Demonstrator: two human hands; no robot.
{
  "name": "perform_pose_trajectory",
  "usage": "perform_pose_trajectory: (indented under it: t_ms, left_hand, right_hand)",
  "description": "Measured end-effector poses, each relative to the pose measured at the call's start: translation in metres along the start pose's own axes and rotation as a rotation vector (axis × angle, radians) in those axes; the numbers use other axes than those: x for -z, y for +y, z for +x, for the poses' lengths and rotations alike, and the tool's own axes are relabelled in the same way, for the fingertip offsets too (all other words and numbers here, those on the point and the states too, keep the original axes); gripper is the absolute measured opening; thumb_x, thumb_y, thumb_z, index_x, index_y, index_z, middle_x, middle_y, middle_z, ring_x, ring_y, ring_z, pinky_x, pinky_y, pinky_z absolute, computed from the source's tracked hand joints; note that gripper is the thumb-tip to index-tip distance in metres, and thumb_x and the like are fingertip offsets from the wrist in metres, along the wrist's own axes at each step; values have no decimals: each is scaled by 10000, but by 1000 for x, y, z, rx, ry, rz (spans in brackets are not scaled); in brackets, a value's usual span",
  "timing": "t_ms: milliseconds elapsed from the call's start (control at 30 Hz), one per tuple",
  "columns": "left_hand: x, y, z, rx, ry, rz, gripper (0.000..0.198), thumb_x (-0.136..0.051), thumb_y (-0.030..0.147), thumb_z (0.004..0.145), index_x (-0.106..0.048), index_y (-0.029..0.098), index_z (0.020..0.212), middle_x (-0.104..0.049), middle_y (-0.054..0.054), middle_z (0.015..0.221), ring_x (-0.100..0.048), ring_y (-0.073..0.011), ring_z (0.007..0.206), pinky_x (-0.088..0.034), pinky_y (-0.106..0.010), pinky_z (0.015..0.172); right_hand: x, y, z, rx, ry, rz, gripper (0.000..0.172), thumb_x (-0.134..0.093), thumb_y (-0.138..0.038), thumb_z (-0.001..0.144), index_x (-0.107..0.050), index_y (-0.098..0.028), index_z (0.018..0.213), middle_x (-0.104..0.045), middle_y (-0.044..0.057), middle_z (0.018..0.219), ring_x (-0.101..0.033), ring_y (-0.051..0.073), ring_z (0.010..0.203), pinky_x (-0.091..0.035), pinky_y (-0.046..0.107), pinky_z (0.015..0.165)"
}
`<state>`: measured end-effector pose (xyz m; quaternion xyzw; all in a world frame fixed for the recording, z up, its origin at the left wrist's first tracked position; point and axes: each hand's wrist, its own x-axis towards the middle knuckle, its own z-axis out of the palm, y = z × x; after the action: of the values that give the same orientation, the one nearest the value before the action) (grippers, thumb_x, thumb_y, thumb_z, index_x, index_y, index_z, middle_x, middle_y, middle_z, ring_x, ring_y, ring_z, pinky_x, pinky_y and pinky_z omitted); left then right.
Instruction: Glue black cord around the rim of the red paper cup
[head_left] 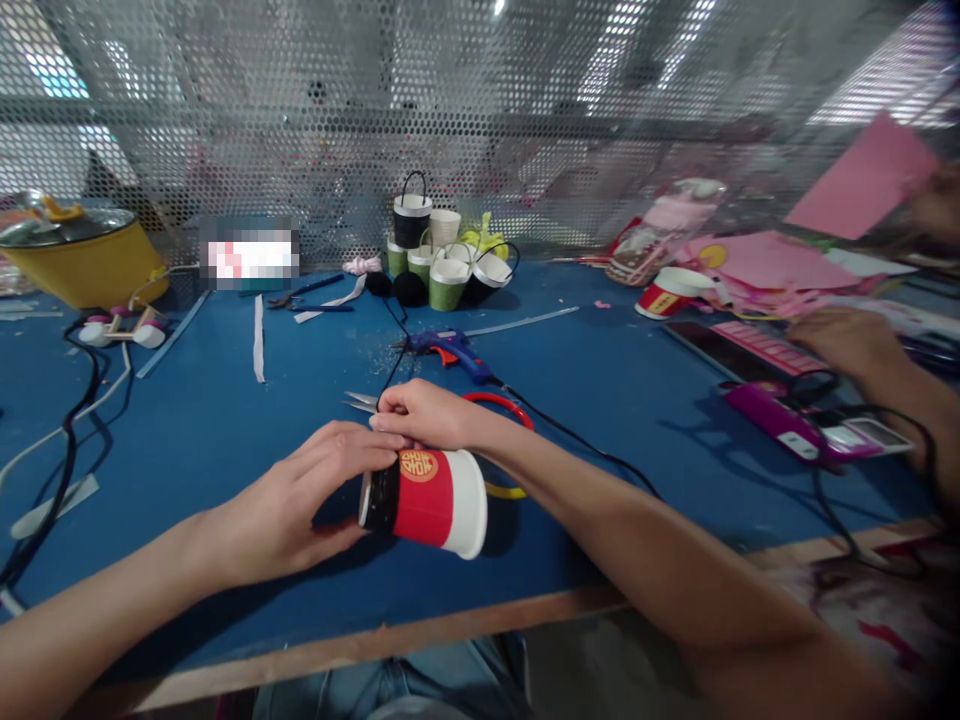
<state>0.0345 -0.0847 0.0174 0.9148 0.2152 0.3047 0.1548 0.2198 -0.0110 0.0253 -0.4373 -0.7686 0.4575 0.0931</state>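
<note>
My left hand (300, 500) is closed around the base of a paper cup (424, 500) lying on its side in the air over the table. The cup is red with a gold emblem and a white rim facing right; a black band of yarn (381, 497) wraps its base end. Beside the emblem, my right hand (424, 415) pinches a black yarn strand (391, 372) that runs back toward two black yarn balls (410, 289). Scissors (361, 401) lie partly hidden beneath my right hand, with red and yellow handles showing behind the wrist.
A blue glue gun (457, 355) with its cord lies on the blue table (202, 430). Small green and black cups (448, 285) stand at the back by the mesh. A yellow pot (86, 255) is left; another person's hand (847, 345), a phone and a purple device (780, 420) are right.
</note>
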Motion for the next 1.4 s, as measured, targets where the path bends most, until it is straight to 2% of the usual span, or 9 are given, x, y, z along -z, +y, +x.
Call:
perform_pose_trajectory:
  t_ms: [367, 533, 633, 767, 867, 1000, 1100, 1233, 1400]
  left_hand:
    - [0, 14, -3, -68, -60, -135, 397, -500, 86, 845, -399, 134, 1226, -541, -163, 1243, -436, -193, 1237, -355, -354, 1060]
    - [-1, 3, -6, 5, -27, -102, 426, -528, 108, 825, -396, 160, 1227, -545, -148, 1242, -456, -208, 1192, -407, -374, 1004]
    - [2, -7, -6, 66, 33, -54, 415, -534, 117, 816, -403, 181, 1204, -554, -145, 1218, -488, -220, 1153, -445, -389, 953]
    - [5, -15, -5, 151, 57, -17, 398, -548, 143, 808, -402, 190, 1175, -550, -141, 1198, -522, -222, 1123, -468, -384, 923]
    - [6, -18, -4, 185, 21, -30, 430, -554, 153, 801, -386, 207, 1193, -544, -123, 1197, -525, -223, 1120, -462, -392, 936]
    - [7, -20, -5, 313, -20, -117, 599, -639, 189, 749, -352, 248, 1271, -459, -117, 1295, -455, -263, 1203, -423, -435, 979]
    - [7, -20, -4, 517, 11, -392, 782, -746, 263, 657, -306, 263, 1302, -451, -116, 1287, -487, -273, 1164, -441, -435, 952]
    - [3, -17, 1, 712, 86, -744, 526, -705, 293, 703, -415, 223, 1137, -554, -77, 1110, -582, -217, 988, -485, -396, 858]
    - [-2, -14, 4, 750, 166, -765, 391, -711, 237, 687, -463, 192, 986, -583, -26, 945, -590, -165, 861, -497, -358, 797]
  right_hand:
    - [-5, -15, -3, 93, -134, 86, 178, -525, -215, 817, -517, -162, 647, -510, -56, 538, -469, 58, 454, -380, 176, 434]
    - [11, -18, 4, -37, 58, -203, 308, -516, -337, 846, -525, -152, 599, -571, 4, 550, -476, 67, 406, -372, 189, 384]
    - [24, -18, -9, -36, 130, -130, 365, -430, -407, 898, -575, -132, 708, -644, 55, 667, -548, 93, 518, -446, 212, 490]
    - [30, -9, -32, 125, -87, -40, 470, -498, -543, 825, -609, -125, 1010, -666, 88, 970, -609, 162, 814, -481, 261, 683]
    - [23, -2, -40, 135, -156, 19, 585, -625, -522, 732, -542, -146, 1172, -636, 77, 1054, -605, 181, 858, -486, 274, 693]
    - [9, -4, -45, 115, 0, -14, 596, -685, -468, 689, -533, -165, 1179, -626, 65, 1037, -601, 182, 831, -486, 284, 672]
    - [1, -10, -50, 154, 172, -173, 601, -718, -431, 669, -530, -182, 1182, -609, 68, 1066, -587, 199, 869, -474, 323, 727]
    - [-7, -14, -54, 218, 245, -272, 542, -722, -358, 686, -528, -191, 1164, -579, 80, 1134, -561, 217, 979, -449, 354, 830]
    - [-9, -9, -51, 242, 218, -237, 592, -689, -457, 710, -501, -192, 1204, -554, 113, 1206, -519, 253, 1072, -410, 401, 892]
